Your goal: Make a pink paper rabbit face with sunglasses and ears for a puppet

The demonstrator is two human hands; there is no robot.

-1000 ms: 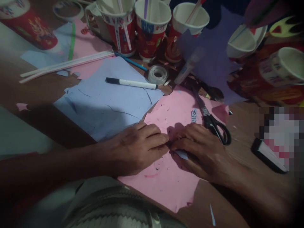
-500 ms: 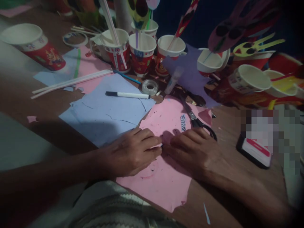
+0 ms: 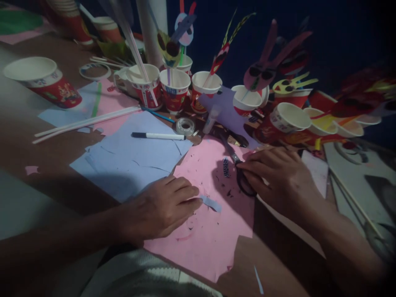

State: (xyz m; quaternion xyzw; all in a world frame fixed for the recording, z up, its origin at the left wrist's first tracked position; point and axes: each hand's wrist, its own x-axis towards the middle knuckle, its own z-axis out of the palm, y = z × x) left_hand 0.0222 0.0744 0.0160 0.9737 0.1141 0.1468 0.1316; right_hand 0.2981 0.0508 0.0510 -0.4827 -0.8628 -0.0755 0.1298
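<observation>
My left hand (image 3: 163, 206) pinches the left end of a small light-blue paper strip (image 3: 212, 203) over the pink sheet (image 3: 198, 243). To the right, my right hand (image 3: 275, 177) has its fingertips at the handles of the dark scissors (image 3: 235, 158); whether it grips them is unclear. Their blades point up and to the left. A small dark-patterned piece (image 3: 225, 168) lies on the pink sheet left of the scissors, with tiny dark scraps around. On the left is a blue sheet (image 3: 123, 161) with a black-and-white marker (image 3: 157, 136) on it.
Behind the sheets stand several red paper cups (image 3: 175, 93), some holding paper animal faces on sticks. A tape roll (image 3: 185, 126), a glue stick (image 3: 212, 119) and purple paper (image 3: 229, 108) lie before them. Pale straws (image 3: 86, 123) and a tilted cup (image 3: 58, 88) are at left.
My right hand has moved away from my left hand, up and right to the scissors. The blue strip now shows at my left fingertips. The view has shifted, showing more at the right.
</observation>
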